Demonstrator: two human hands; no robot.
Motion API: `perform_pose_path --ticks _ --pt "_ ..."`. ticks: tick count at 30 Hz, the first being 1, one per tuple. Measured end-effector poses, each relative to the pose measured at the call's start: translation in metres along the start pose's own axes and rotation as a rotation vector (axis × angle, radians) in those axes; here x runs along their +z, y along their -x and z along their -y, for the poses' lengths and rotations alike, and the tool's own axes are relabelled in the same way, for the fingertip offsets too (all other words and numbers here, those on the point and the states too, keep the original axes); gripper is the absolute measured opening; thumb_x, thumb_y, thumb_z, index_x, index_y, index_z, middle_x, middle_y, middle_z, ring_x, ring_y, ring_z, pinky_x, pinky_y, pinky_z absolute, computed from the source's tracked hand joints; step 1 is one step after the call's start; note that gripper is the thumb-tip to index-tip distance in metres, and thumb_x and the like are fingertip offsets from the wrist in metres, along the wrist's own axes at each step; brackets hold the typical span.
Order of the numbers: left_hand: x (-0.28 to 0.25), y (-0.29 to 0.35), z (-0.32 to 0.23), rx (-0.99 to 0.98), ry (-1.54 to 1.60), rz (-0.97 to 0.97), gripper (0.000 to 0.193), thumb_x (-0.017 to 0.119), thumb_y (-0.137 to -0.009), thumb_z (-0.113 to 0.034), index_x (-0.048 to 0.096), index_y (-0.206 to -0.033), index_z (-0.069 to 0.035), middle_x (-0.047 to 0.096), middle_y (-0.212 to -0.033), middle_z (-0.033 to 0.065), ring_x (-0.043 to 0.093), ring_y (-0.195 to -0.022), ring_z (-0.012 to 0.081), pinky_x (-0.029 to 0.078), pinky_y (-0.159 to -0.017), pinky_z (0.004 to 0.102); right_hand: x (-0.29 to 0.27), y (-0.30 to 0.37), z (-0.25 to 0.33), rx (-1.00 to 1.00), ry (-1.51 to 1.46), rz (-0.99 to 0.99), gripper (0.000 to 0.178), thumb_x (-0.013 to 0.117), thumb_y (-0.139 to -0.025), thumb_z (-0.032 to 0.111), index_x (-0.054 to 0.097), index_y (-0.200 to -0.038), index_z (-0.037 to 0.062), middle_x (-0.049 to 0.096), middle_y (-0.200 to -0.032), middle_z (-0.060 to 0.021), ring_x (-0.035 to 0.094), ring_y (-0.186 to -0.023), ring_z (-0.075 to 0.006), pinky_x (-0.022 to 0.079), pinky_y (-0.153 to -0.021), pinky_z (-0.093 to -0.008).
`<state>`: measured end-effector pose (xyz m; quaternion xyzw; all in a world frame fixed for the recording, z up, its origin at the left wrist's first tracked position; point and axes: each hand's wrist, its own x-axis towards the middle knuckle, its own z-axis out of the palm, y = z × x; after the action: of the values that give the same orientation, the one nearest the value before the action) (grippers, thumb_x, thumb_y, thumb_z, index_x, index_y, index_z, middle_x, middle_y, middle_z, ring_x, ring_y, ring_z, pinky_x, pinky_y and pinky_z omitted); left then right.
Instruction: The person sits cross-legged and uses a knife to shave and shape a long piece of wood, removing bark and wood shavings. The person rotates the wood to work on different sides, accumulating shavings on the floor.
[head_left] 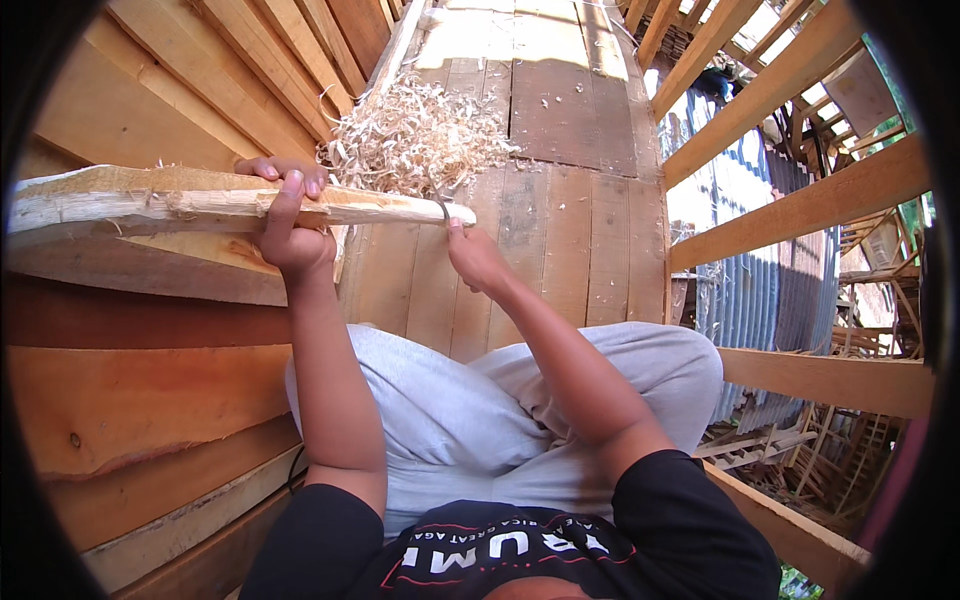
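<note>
A long, rough-hewn piece of wood (140,208) reaches in from the left edge and narrows to a pale, shaved tip. My left hand (290,215) is closed around it near the middle, with the thumb over the top and fingertips showing on the far side. My right hand (478,258) is closed beside the tip. From its fingers a thin dark blade (445,211) stands up across the wood close to its end. The blade's handle, if any, is hidden in that hand.
Beyond my hands a heap of curled wood shavings (415,135) lies on the plank floor (560,240). Wide boards (150,400) are stacked along the left. Wooden rails (800,205) run along the right, with corrugated metal sheets (750,270) beyond them. My legs (450,400) are folded beneath my arms.
</note>
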<state>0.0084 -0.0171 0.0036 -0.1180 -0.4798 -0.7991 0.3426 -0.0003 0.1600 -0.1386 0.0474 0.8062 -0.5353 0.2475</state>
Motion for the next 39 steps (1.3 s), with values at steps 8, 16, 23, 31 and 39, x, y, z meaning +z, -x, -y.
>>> perform_pose_path --ticks 8,16,23,31,39 --pt "0.002 0.004 0.000 -0.009 0.000 -0.071 0.024 0.055 -0.073 -0.002 0.044 -0.093 -0.011 0.046 -0.070 0.0031 0.046 -0.066 0.0143 0.040 -0.070 0.0327 0.010 0.009 0.020 -0.205 0.062 -0.095 0.057 0.030 -0.098 0.034 0.065 -0.084 -0.0092 0.063 -0.092 -0.0348 0.062 -0.089 -0.0498 0.046 -0.084 -0.0527" --pt "0.015 0.011 0.001 0.017 -0.093 -0.075 0.027 0.054 -0.070 -0.001 0.042 -0.093 -0.010 0.046 -0.069 0.0036 0.046 -0.065 0.0150 0.042 -0.070 0.0322 -0.011 -0.015 -0.016 0.056 0.102 -0.108 0.057 0.030 -0.094 0.033 0.065 -0.095 -0.0123 0.062 -0.097 -0.0362 0.060 -0.099 -0.0487 0.045 -0.090 -0.0497" --pt "0.032 0.016 -0.002 -0.017 -0.099 -0.036 0.030 0.054 -0.068 -0.002 0.040 -0.092 -0.011 0.044 -0.070 0.0031 0.044 -0.064 0.0143 0.040 -0.069 0.0327 -0.010 -0.006 0.018 0.015 0.064 -0.080 0.059 0.030 -0.094 0.033 0.063 -0.095 -0.0147 0.061 -0.096 -0.0393 0.060 -0.101 -0.0494 0.044 -0.092 -0.0482" --pt "0.022 0.008 -0.001 -0.027 -0.070 -0.025 0.030 0.055 -0.068 -0.002 0.040 -0.092 -0.012 0.044 -0.070 0.0030 0.043 -0.064 0.0146 0.040 -0.069 0.0325 -0.014 -0.003 0.008 0.024 0.120 -0.092 0.058 0.032 -0.093 0.035 0.062 -0.095 -0.0144 0.063 -0.096 -0.0368 0.061 -0.097 -0.0499 0.045 -0.090 -0.0494" --pt "0.016 0.011 -0.002 -0.026 -0.068 -0.072 0.027 0.055 -0.069 -0.004 0.041 -0.091 -0.011 0.043 -0.068 0.0028 0.044 -0.064 0.0147 0.041 -0.069 0.0318 -0.021 0.004 0.030 0.191 -0.043 0.125 0.061 0.029 -0.094 0.037 0.058 -0.108 -0.0150 0.064 -0.097 -0.0345 0.063 -0.093 -0.0486 0.046 -0.088 -0.0501"
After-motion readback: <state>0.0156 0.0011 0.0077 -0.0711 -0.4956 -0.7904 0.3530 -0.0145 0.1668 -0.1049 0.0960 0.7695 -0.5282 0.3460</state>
